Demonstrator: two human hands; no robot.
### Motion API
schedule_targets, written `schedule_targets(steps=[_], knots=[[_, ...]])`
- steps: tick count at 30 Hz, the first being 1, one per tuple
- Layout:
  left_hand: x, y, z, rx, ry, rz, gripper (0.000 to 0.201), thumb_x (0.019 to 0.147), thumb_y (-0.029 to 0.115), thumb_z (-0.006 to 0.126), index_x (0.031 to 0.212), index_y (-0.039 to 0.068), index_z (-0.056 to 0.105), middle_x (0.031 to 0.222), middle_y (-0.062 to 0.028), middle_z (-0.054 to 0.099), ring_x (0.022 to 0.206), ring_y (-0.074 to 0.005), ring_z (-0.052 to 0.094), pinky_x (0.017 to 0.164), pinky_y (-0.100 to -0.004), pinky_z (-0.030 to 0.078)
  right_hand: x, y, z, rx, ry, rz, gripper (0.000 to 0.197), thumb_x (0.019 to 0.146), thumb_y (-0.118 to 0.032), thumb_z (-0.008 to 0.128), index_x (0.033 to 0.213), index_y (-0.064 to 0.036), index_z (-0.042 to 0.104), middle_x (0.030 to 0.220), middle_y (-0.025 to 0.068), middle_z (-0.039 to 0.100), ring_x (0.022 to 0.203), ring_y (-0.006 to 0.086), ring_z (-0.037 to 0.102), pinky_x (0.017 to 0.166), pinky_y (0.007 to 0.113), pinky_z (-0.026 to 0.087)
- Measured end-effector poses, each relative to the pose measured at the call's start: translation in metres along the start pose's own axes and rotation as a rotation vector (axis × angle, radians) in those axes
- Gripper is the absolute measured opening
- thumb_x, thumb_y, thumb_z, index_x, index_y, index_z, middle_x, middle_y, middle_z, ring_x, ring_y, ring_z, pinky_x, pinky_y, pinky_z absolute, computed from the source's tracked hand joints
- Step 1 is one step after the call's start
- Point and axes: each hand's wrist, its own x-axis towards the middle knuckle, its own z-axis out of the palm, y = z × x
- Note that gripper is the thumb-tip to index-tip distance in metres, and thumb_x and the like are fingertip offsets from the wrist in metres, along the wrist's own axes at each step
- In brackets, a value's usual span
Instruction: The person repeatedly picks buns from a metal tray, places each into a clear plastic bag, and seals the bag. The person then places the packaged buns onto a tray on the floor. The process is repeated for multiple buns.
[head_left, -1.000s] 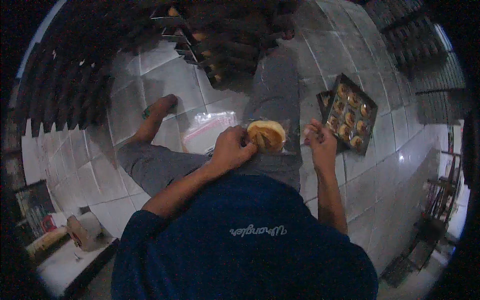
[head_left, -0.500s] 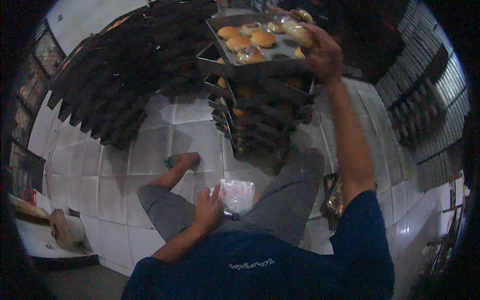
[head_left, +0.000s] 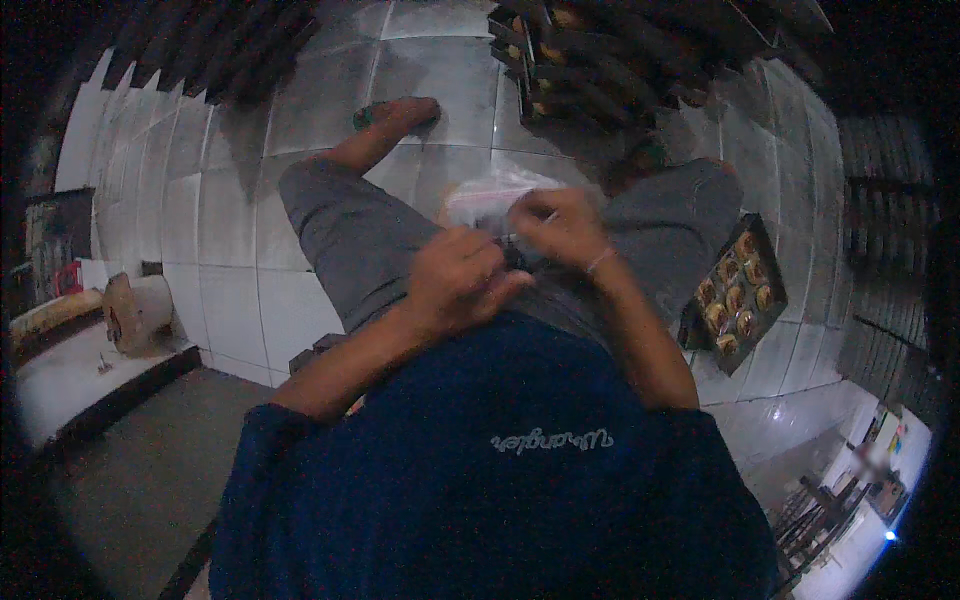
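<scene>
Both my hands are close together over my lap. My left hand (head_left: 458,277) is curled, thumb side toward the other hand; whatever its fingers hold is hidden. My right hand (head_left: 562,228) is bent with fingers drawn together, somewhat smeared by motion, and I cannot make out what is in it. Just beyond the hands, between my thighs, lie clear plastic bags (head_left: 485,197) with faint reddish print. The right fingers overlap the bags' near right part in view.
A stack of dark baking trays (head_left: 585,75) holding buns stands ahead to the right. A dark tray (head_left: 765,320) of topped buns lies beside my right thigh. More dark trays (head_left: 225,40) are stacked at the far left. A white roll (head_left: 140,312) sits on a ledge at left.
My right hand has come down from the top tray of buns to my lap. My left hand, earlier spread on the plastic bags, is now curled. The view has tilted downward.
</scene>
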Motion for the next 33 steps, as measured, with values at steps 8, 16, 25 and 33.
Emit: schedule_targets(steps=[8,16,25,33], knots=[[0.097,-0.003,0.003,-1.667,0.651,-0.420,0.039,0.096,0.043,0.074,0.111,0.007,0.070,0.091,0.0003,0.064,0.072,-0.0133,0.056,0.071,-0.0302,0.051,-0.001,-0.055,-0.065,0.676,0.232,0.099,0.024,0.091,-0.022,0.081,0.100,-0.0008,0.077,0.085,0.0045,0.075,0.077,0.0110,0.068,0.070,0.029,0.054],[0.073,-0.159,0.033,-0.875,0.739,-0.781,0.036,0.099,0.040,0.070,0.091,0.004,0.069,0.076,-0.0020,0.062,0.065,-0.0129,0.055,0.058,-0.0321,0.044,0.040,-0.092,-0.187,0.048,0.362,-0.298,0.023,0.092,-0.029,0.080,0.091,-0.0055,0.082,0.085,0.0060,0.079,0.077,0.0124,0.072,0.072,0.032,0.057],[0.117,-0.181,0.061,-0.942,0.554,-0.716,0.033,0.098,0.031,0.070,0.081,0.003,0.066,0.070,-0.0024,0.062,0.064,-0.0165,0.059,0.059,-0.0344,0.050,0.222,-0.020,-0.528,-0.167,0.681,0.181,0.039,0.087,-0.029,0.082,0.117,-0.0046,0.074,0.111,0.0084,0.074,0.092,0.0180,0.069,0.077,0.036,0.053],[0.118,-0.145,0.007,-1.445,0.424,-0.751,0.032,0.099,0.042,0.070,0.093,0.010,0.066,0.076,0.0036,0.059,0.064,-0.0102,0.055,0.058,-0.0297,0.048,0.203,-0.029,-0.514,-0.284,0.551,-0.052,0.051,0.085,-0.035,0.085,0.122,-0.0028,0.070,0.110,0.0081,0.070,0.091,0.0199,0.067,0.076,0.034,0.053]])
